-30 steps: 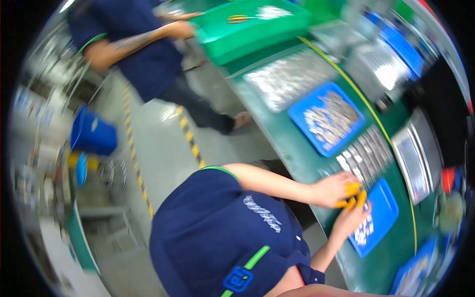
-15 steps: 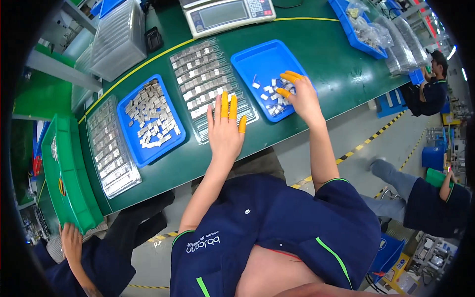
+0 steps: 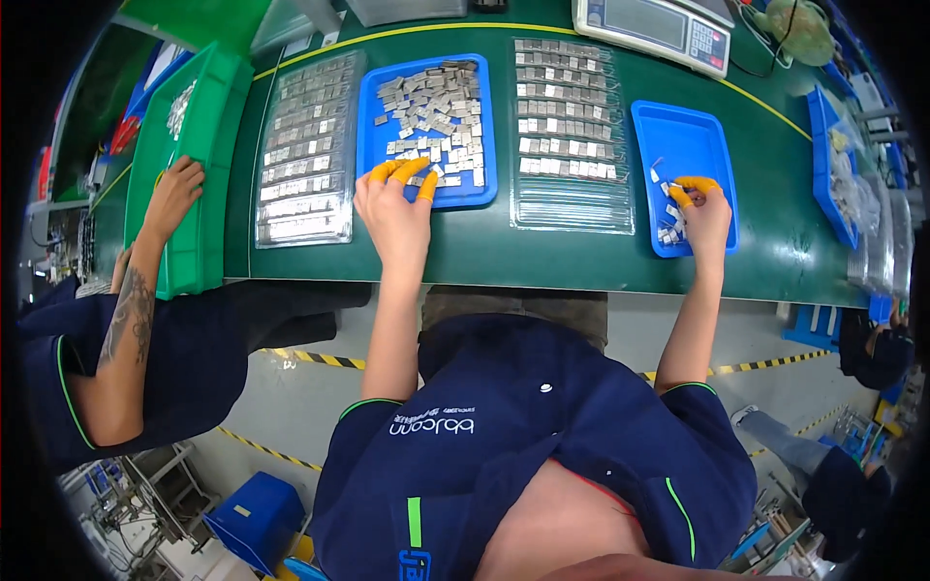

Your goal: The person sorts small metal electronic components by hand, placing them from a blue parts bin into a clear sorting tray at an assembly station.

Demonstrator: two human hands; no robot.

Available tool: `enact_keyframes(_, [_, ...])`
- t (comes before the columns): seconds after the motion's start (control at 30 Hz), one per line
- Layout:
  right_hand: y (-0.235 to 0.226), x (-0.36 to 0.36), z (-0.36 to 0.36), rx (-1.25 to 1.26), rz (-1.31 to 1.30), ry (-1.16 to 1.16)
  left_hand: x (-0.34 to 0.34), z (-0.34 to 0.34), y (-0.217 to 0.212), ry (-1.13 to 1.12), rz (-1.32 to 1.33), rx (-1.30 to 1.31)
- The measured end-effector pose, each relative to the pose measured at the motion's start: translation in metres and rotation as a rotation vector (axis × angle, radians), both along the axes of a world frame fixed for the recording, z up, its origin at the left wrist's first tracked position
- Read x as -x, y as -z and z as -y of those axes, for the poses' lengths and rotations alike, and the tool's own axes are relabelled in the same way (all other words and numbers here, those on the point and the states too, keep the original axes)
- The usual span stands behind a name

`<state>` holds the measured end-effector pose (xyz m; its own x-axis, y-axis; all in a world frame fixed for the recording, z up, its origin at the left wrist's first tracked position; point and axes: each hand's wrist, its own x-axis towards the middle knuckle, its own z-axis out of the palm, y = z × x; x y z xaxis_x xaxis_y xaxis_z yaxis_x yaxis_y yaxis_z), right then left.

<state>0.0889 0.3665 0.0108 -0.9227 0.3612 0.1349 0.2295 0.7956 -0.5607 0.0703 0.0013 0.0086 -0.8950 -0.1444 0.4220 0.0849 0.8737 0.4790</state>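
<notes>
Left hand (image 3: pixel 395 215) spread open on blue tray (image 3: pixel 370 126) rim, touching small metal pieces (image 3: pixel 431 107). Right hand (image 3: pixel 704 218) in second blue tray (image 3: pixel 690 145) — fingertips pinched together over a few pieces; grip unclear.

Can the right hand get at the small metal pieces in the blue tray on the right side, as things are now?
Probably yes: the right hand already lies over the blue tray, fingertips at the small metal pieces, nothing between.

At your one o'clock, the grey scale (image 3: pixel 666 26) at the worktop's far edge shows a pale rectangular screen (image 3: pixel 631 19).
</notes>
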Motion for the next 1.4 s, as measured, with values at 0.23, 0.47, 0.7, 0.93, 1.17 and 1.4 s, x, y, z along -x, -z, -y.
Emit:
enact_keyframes(0.23, [0.0,-0.008,-0.001,0.196,-0.209,0.1,0.029,0.003,-0.004,0.128,0.131,0.117])
enact_keyframes(0.47, [-0.007,-0.03,0.001,0.729,-0.339,0.128,0.044,0.016,0.001,0.024,0.216,-0.02])
enact_keyframes(0.7, [-0.015,-0.027,0.033,0.662,-0.388,0.09,0.037,0.004,0.0,0.05,0.116,0.018])
enact_keyframes(0.93, [-0.017,-0.026,0.054,0.943,-0.397,0.063,0.034,0.002,0.007,0.109,-0.019,-0.034])
enact_keyframes(1.17, [-0.016,-0.03,0.098,0.859,-0.294,-0.118,0.012,-0.017,-0.009,0.227,0.254,-0.81])
enact_keyframes(1.4, [-0.025,-0.027,0.163,1.143,-0.153,-0.182,-0.02,-0.05,-0.011,0.445,0.504,-1.464])
